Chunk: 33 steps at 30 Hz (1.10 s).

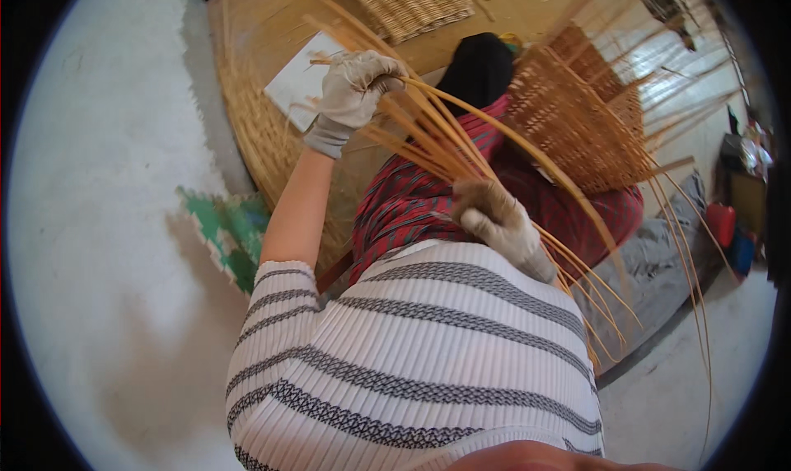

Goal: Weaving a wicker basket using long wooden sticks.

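Observation:
A fanned bundle of long tan cane strips crosses above my lap. My left hand, in a whitish work glove, is closed on a strip at the bundle's upper end; one longer strip bows from there toward the right. Lower down, my right hand, gloved and soiled at the fingers, wraps round the bundle, whose thin ends poke out past the wrist. Beside my right hand, a partly woven brown basket stands tilted at my legs, with unwoven strips sticking out from its edges.
A flat woven panel lies on the wooden board ahead. Near my left hand is a white sheet. Green foam mat pieces sit at the left. A red object stands far right, past loose trailing strips.

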### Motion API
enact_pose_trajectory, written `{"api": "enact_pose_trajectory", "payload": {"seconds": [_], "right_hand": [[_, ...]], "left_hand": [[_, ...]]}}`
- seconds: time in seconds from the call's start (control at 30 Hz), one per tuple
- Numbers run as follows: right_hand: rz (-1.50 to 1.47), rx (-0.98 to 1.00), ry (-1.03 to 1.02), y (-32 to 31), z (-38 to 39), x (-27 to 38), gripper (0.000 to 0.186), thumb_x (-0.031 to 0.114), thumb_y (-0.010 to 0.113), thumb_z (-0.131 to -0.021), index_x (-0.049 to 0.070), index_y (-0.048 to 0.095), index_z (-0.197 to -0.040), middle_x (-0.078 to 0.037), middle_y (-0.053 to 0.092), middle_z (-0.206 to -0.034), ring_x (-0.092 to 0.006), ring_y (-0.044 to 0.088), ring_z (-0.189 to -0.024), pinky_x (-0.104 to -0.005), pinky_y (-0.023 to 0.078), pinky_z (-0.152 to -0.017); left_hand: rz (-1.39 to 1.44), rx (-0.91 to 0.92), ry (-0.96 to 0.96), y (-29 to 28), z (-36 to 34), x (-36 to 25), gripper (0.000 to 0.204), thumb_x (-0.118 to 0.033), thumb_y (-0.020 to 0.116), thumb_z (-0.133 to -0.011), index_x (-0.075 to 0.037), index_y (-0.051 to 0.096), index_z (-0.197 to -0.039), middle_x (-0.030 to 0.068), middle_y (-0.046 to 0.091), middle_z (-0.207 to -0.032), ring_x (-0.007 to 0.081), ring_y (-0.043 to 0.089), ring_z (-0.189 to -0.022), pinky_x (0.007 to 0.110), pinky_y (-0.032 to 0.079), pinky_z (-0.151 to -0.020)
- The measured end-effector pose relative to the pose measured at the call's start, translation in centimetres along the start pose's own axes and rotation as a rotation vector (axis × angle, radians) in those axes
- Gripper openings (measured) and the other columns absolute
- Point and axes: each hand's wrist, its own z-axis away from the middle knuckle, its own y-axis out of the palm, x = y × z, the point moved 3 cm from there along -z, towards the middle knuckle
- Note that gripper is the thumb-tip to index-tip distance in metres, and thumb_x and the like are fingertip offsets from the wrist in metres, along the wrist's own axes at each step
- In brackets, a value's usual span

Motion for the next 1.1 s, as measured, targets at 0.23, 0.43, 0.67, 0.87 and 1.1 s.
{"api": "enact_pose_trajectory", "payload": {"seconds": [0.23,0.43,0.67,0.87,1.1], "right_hand": [[-0.158,-0.76,-1.039,-9.9,1.9,4.0,0.02,0.002,0.055,-0.099,0.006,0.051,-0.119,-0.017,0.068,-0.111,-0.0227,0.067,-0.098,-0.0345,0.057,-0.082],[-0.187,-1.54,-0.944,-21.6,9.6,4.4,0.018,0.013,0.062,-0.099,0.009,0.056,-0.115,-0.016,0.071,-0.102,-0.0207,0.071,-0.083,-0.0254,0.058,-0.061],[-0.369,-1.503,-0.86,-22.6,4.7,-1.4,0.016,0.013,0.067,-0.096,0.007,0.059,-0.109,-0.012,0.073,-0.095,-0.0202,0.072,-0.08,-0.0286,0.06,-0.058],[-0.504,-1.477,-0.748,-25.0,3.8,-3.3,0.017,0.014,0.068,-0.095,0.005,0.057,-0.105,-0.012,0.072,-0.093,-0.021,0.072,-0.078,-0.0311,0.063,-0.065],[-0.367,-1.398,-0.809,-24.1,2.9,-1.0,0.01,0.006,0.063,-0.097,0.004,0.056,-0.104,-0.013,0.07,-0.096,-0.0205,0.071,-0.086,-0.0314,0.062,-0.071]], "left_hand": [[0.203,0.472,0.368,12.5,-5.8,-7.7,0.02,0.005,0.068,-0.089,-0.005,0.066,-0.106,0.0052,0.067,-0.095,0.0155,0.064,-0.086,0.026,0.053,-0.078],[0.169,0.164,0.127,21.9,-11.6,-2.4,0.046,0.004,0.065,-0.089,-0.003,0.056,-0.133,0.0069,0.069,-0.116,0.0159,0.066,-0.097,0.028,0.051,-0.086],[-0.042,0.315,-0.3,24.8,-11.4,-1.8,0.058,0.009,0.052,-0.09,-0.008,0.047,-0.146,0.0073,0.056,-0.142,0.017,0.061,-0.115,0.029,0.055,-0.083],[0.222,0.177,-0.205,25.9,-11.7,-1.5,0.045,-0.001,0.051,-0.098,-0.005,0.049,-0.142,0.0043,0.059,-0.136,0.0121,0.059,-0.116,0.033,0.055,-0.086],[0.04,0.885,-0.566,28.2,-15.5,-3.0,0.045,-0.045,0.066,-0.095,-0.005,0.062,-0.114,0.0094,0.071,-0.093,0.0164,0.072,-0.075,0.033,0.059,-0.066]]}}
